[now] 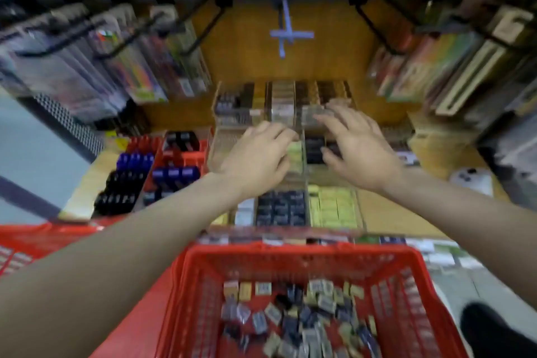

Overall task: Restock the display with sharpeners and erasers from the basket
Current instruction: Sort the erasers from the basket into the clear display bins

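A red basket stands in front of me, with several small dark and pale packs of sharpeners and erasers loose on its bottom. Beyond it is a clear stepped display on a wooden shelf, holding dark packs and yellow-green erasers in its front row. Both hands reach over the middle tier. My left hand has its fingers curled down into a compartment beside a pale green pack; its fingertips are hidden. My right hand is spread, its fingertips touching grey packs on the tier behind. The frame is blurred.
A red tray of blue, black and red bottles sits left of the display. Hanging packets on hooks fill the left and right sides. A second red basket is at the lower left, a white object at the right.
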